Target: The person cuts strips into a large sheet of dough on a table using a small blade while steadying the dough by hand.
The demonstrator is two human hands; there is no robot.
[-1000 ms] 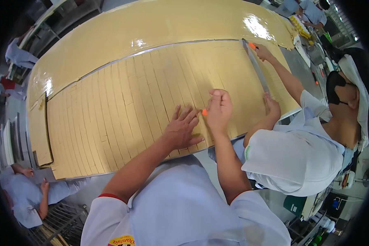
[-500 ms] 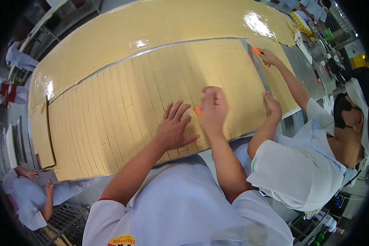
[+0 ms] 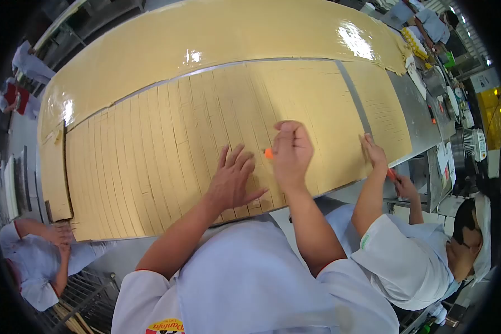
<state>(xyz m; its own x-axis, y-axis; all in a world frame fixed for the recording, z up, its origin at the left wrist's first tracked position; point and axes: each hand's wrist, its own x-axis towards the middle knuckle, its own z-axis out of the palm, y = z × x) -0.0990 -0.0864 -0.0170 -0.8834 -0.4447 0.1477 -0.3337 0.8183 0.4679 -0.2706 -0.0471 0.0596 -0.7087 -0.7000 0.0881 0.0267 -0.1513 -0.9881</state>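
**Yellow sheet (image 3: 331,114), partly cut, with ruler (image 3: 355,94)**

Sheet: on both sides of the ruler. Done: long cuts over the far-left and middle stretch. Seemingly undone: most of the stretch just left of the ruler.
Right hand (image 3: 293,155): left of the ruler, closed round an orange tool (image 3: 269,153).
Left hand (image 3: 228,181): farther left, fingers spread, grasping nothing.
Co-worker's hand (image 3: 376,154): at the ruler's near end.

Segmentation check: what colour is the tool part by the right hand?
The tool part is orange; head view.
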